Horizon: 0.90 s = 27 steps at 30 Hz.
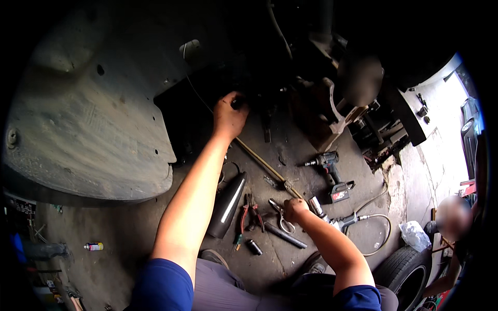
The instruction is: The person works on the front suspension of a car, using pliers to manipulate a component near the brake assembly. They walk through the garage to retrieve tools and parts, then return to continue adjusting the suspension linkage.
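We see the left hand (230, 115) closed on a dark part under the car; the right hand (294, 209) clasps the long brass-coloured rod (264, 166) on the floor. Work unfinished, tools scattered.

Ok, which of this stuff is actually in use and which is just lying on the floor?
In hand:
left hand up in the dark underside
right hand gripping the long rod

Lying about:
cordless drill
scissors
red-handled pliers
air tool with hose
spray can
tyre
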Motion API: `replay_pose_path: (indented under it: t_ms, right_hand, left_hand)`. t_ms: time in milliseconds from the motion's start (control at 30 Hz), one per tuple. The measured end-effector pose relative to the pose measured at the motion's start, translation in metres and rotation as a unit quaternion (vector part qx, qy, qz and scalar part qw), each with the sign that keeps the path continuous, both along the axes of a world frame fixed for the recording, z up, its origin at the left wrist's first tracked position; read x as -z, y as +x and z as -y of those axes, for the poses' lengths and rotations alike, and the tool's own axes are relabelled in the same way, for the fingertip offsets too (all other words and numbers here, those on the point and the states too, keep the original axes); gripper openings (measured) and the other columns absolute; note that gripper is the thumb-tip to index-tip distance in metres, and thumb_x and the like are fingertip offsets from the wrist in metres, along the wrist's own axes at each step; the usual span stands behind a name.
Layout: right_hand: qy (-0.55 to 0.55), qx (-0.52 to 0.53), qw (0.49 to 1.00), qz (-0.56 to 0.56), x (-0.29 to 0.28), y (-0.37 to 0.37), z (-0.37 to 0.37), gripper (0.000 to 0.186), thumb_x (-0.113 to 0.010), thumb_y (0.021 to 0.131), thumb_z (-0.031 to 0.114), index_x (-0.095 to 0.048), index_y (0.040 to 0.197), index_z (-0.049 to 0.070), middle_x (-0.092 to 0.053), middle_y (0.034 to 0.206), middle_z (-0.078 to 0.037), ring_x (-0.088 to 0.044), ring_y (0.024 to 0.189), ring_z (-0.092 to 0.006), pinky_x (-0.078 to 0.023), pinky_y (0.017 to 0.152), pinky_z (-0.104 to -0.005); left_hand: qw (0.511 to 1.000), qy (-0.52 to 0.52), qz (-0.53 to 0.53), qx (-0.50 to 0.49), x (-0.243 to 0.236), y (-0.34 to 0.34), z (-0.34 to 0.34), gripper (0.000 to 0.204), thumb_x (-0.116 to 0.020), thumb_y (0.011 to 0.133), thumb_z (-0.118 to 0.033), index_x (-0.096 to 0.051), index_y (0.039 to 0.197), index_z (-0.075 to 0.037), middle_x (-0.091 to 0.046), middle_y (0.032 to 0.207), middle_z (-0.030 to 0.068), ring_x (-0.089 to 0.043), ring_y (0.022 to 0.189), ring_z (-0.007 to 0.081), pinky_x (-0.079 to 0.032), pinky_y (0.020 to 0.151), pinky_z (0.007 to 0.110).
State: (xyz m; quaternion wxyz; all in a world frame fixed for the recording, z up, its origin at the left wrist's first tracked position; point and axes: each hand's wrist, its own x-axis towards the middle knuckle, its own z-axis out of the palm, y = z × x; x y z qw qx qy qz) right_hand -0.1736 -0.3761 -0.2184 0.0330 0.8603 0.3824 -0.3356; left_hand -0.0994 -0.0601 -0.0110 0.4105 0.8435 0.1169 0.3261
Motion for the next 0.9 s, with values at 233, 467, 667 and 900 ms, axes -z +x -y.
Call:
replay_pose_path:
  t_ms: [233, 467, 667, 900]
  right_hand:
    - [-0.033, -0.018, 0.999, 0.03, 0.015, -0.017, 0.001, 0.036, -0.064, 0.086, 0.019, -0.067, 0.117, 0.002, -0.076, 0.11, -0.019, -0.075, 0.101, -0.0319, -0.06, 0.082, -0.041]
    - [-0.057, 0.052, 0.997, -0.011, 0.008, -0.037, 0.0, 0.046, -0.065, 0.087, 0.016, -0.055, 0.128, -0.003, -0.074, 0.113, -0.024, -0.074, 0.106, -0.0361, -0.059, 0.086, -0.0419]
    - [-0.003, 0.089, 0.996, -0.014, 0.027, -0.044, 0.01, 0.042, -0.056, 0.093, 0.015, -0.05, 0.131, -0.002, -0.073, 0.111, -0.025, -0.073, 0.102, -0.0389, -0.058, 0.084, -0.0457]
    - [-0.016, 0.039, 0.998, -0.045, 0.014, -0.024, 0.016, 0.057, -0.062, 0.089, 0.026, -0.046, 0.139, 0.002, -0.073, 0.11, -0.024, -0.073, 0.103, -0.0391, -0.058, 0.087, -0.0467]
  left_hand:
    - [0.945, -0.309, -0.096, 0.041, -0.008, 0.006, 0.002, 0.048, -0.073, 0.096, -0.037, -0.069, 0.124, 0.002, -0.073, 0.116, 0.011, -0.064, 0.108, 0.0186, -0.048, 0.097, 0.031]
    - [0.917, -0.363, -0.143, 0.079, -0.008, 0.012, 0.007, 0.061, -0.074, 0.094, -0.04, -0.061, 0.137, 0.002, -0.069, 0.128, 0.0147, -0.063, 0.118, 0.0236, -0.049, 0.1, 0.034]
    - [0.965, -0.249, -0.057, 0.064, 0.003, 0.031, 0.002, 0.059, -0.081, 0.088, -0.035, -0.065, 0.131, 0.002, -0.073, 0.122, 0.0165, -0.069, 0.11, 0.0279, -0.051, 0.096, 0.037]
    - [0.943, -0.317, -0.013, 0.1, 0.016, 0.035, 0.007, 0.054, -0.082, 0.087, -0.028, -0.066, 0.13, 0.002, -0.073, 0.122, 0.0159, -0.07, 0.106, 0.0265, -0.052, 0.094, 0.037]
